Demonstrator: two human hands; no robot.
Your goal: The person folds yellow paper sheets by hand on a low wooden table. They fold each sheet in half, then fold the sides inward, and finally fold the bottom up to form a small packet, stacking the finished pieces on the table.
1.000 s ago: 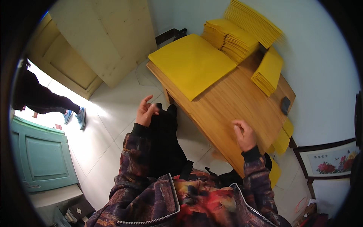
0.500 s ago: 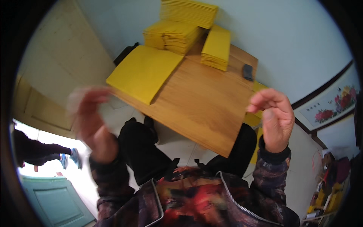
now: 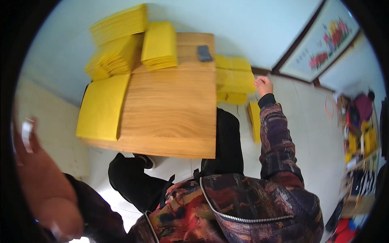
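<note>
The right hand (image 3: pixel 263 85) is stretched past the right edge of the light wooden bench (image 3: pixel 170 109), its grip narrowed at the stack of yellow padded envelopes (image 3: pixel 237 81) piled just beside that edge. The left hand (image 3: pixel 40 186) is raised, blurred, well left of the bench; its grip cannot be told. More yellow envelope stacks (image 3: pixel 121 44) are set on the bench's far end.

A dark flat block (image 3: pixel 204 53) lies near the surface's (image 3: pixel 170 109) upper right corner. A framed flower picture (image 3: pixel 324 42) leans at upper right. Colourful clutter (image 3: pixel 360 129) crowds the frame's right edge.
</note>
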